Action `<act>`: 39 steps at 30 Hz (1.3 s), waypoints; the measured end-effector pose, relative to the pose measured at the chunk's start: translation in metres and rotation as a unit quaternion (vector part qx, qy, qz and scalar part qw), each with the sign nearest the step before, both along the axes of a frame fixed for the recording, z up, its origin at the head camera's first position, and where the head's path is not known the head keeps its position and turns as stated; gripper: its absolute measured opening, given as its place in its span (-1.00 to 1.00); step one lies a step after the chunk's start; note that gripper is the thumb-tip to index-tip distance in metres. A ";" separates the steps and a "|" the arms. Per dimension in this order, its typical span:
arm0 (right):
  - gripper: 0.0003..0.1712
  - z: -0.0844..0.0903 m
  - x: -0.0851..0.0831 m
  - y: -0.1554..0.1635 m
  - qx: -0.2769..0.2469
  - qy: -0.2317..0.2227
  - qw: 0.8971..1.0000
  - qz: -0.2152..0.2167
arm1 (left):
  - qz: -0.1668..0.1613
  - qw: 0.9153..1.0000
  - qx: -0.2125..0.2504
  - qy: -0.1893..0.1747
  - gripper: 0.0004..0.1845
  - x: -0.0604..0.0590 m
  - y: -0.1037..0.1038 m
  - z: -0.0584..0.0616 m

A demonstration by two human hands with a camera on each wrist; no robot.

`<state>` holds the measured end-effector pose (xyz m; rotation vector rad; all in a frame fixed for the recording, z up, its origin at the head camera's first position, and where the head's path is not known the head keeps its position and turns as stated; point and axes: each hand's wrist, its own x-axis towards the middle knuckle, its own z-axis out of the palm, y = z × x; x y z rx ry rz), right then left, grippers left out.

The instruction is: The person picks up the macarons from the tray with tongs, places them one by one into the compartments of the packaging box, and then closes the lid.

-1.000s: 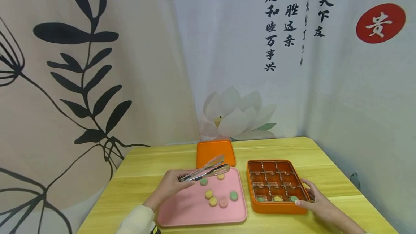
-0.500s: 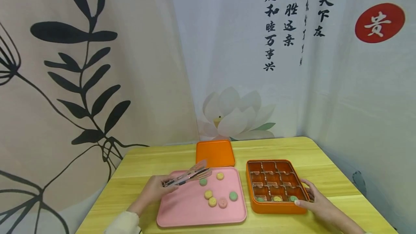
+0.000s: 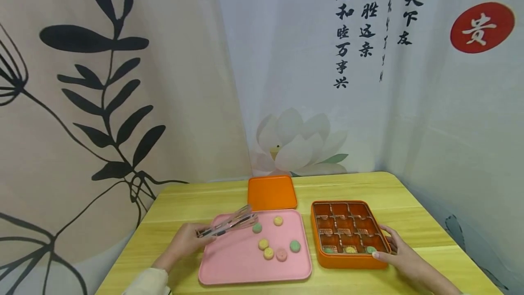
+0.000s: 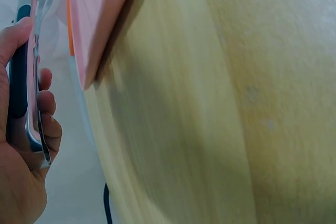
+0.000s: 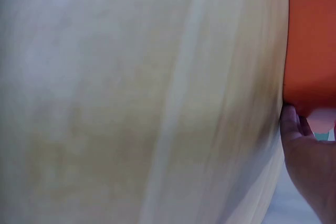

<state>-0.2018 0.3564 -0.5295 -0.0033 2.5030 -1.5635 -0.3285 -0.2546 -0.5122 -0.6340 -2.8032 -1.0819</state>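
We see metal tongs [image 3: 227, 226] with a dark grip, lying almost flat and pointing to the far right; their tips hang over the far left corner of the pink tray [image 3: 233, 263], just beside a green sweet [image 3: 257, 228]. At the right stands an orange box [image 3: 348, 261] with a grid of brown compartments. Its near row carries three small sweets [image 3: 350, 250], and the other compartments look bare.
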 end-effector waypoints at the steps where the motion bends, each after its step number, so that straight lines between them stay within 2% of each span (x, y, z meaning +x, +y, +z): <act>1: 0.01 0.000 0.000 0.000 0.000 -0.001 1.000 -0.002 | -0.001 1.000 -0.003 -0.001 -0.64 0.000 -0.001 -0.001; 14: 0.00 0.000 0.001 0.001 -0.008 -0.005 1.000 0.001 | -0.021 1.000 -0.014 -0.007 -0.68 0.003 -0.001 -0.008; 22: 0.01 0.002 0.002 0.000 -0.017 -0.008 1.000 0.004 | -0.022 0.999 -0.013 -0.032 -0.65 0.005 0.001 -0.016; 30: 0.03 0.000 0.002 0.000 -0.010 -0.005 1.000 -0.002 | -0.033 0.999 -0.017 -0.015 -0.63 0.005 0.004 -0.019; 39: 0.00 0.001 0.005 -0.003 -0.014 0.011 1.000 0.005 | -0.035 0.999 -0.020 -0.023 -0.70 0.006 0.005 -0.017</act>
